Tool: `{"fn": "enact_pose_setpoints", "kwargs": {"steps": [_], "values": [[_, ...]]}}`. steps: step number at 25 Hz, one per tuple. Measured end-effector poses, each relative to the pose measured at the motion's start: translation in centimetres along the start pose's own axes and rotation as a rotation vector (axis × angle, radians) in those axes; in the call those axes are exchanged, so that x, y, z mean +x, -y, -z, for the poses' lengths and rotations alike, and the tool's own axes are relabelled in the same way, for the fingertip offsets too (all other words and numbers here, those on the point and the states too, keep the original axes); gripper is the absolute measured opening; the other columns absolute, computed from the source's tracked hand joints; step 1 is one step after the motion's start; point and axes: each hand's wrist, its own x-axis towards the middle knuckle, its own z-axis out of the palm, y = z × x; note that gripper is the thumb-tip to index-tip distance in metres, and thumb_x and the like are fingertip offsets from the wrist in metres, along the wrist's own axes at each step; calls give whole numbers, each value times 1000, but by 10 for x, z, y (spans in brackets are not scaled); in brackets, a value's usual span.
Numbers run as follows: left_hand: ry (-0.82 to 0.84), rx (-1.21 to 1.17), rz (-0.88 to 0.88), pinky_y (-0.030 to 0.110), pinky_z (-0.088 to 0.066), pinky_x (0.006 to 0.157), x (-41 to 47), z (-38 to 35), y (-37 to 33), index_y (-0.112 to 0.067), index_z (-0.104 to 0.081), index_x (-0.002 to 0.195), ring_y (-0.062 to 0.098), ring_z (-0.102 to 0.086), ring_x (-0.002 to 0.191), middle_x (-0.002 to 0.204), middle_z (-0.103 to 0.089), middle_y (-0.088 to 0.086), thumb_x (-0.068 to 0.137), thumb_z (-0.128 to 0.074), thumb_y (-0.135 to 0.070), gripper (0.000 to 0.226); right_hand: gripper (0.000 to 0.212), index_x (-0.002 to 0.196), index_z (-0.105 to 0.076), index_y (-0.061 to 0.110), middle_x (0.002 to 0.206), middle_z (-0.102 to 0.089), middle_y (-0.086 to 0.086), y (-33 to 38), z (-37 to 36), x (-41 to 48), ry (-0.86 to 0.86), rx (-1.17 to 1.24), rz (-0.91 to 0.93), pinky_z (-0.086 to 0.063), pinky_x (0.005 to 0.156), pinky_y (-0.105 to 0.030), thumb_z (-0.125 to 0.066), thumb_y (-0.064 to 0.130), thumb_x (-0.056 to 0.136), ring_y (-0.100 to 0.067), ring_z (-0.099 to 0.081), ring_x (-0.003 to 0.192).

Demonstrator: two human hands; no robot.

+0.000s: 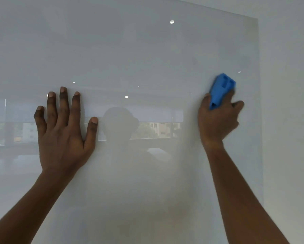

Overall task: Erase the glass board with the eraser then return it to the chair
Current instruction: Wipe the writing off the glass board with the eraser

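Blue eraser pinched by right hand at 3 o'clock | left hand fingers spread on glass board | advice: flat pad, overlapping strokes.

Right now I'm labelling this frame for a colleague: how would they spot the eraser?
Find the glass board filling the view, then follow its right edge. There the right hand grips the eraser, the only bright blue thing in view.

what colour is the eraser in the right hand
Blue. The eraser, held in the right hand, shows clearly in the head view, the only one.
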Motion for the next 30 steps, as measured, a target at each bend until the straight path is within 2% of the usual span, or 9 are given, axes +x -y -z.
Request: {"fn": "enact_pose_setpoints", "kwargs": {"steps": [3,7,9,11,14,16,20,26,30], "values": [[-4,-13,-2,57,-7,131,-1,0,2,-13,-25,168,38,-13,165,177,-18,16,108,-32,-52,73,70,148,-51,7,100,-55,-18,52,-7,-43,25,65,386,-48,66,-44,-60,48,91,-38,-60,75],[8,-54,2,63,-12,129,0,0,6,-15,-26,168,39,-13,164,177,-19,16,106,-34,-50,72,67,150,-51,10,96,-55,-10,48,6,-80,165,56,861,-45,68,-42,-60,48,96,-26,-56,74],[23,-65,7,65,-13,129,0,0,5,-16,-25,168,40,-13,164,177,-17,16,106,-34,-51,72,66,148,-54,11,92,-55,-11,14,11,-57,112,21,830,-47,65,-42,-64,48,94,-28,-58,71],[12,-52,15,65,-13,129,0,0,3,-15,-25,168,40,-14,164,177,-18,16,106,-34,-51,73,66,146,-56,11,91,-54,-15,-18,13,-21,15,-37,580,-50,61,-42,-63,49,92,-33,-56,66],[-12,-16,21,61,-9,130,-1,0,-2,-12,-25,168,40,-14,164,176,-19,18,107,-33,-52,74,70,150,-47,10,99,-52,-18,-25,8,26,18,-75,178,-54,74,-50,-54,52,95,-33,-53,73],[-5,-4,23,57,-7,131,-2,0,-4,-13,-23,169,38,-13,165,177,-17,16,107,-31,-53,74,70,153,-42,10,108,-52,-18,1,-3,37,46,-66,139,-50,79,-46,-50,52,97,-34,-56,83],[-2,-5,15,55,-6,132,-2,0,-2,-14,-23,169,36,-11,166,178,-16,13,107,-29,-54,74,69,150,-49,10,111,-55,-18,84,-27,7,60,13,277,-44,75,-44,-55,49,93,-39,-61,86],[-12,-31,4,59,-12,129,-1,-1,5,-13,-29,167,39,-17,164,175,-23,17,109,-28,-48,68,67,150,-49,9,106,-57,-12,116,-15,-103,190,116,950,-40,71,-45,-56,47,95,-28,-55,77],[14,-52,14,62,-13,129,-1,1,4,-16,-28,168,38,-15,164,177,-20,15,107,-30,-48,69,65,145,-57,11,100,-59,-14,91,-20,-47,79,38,908,-39,68,-41,-61,47,91,-32,-57,71]]}}
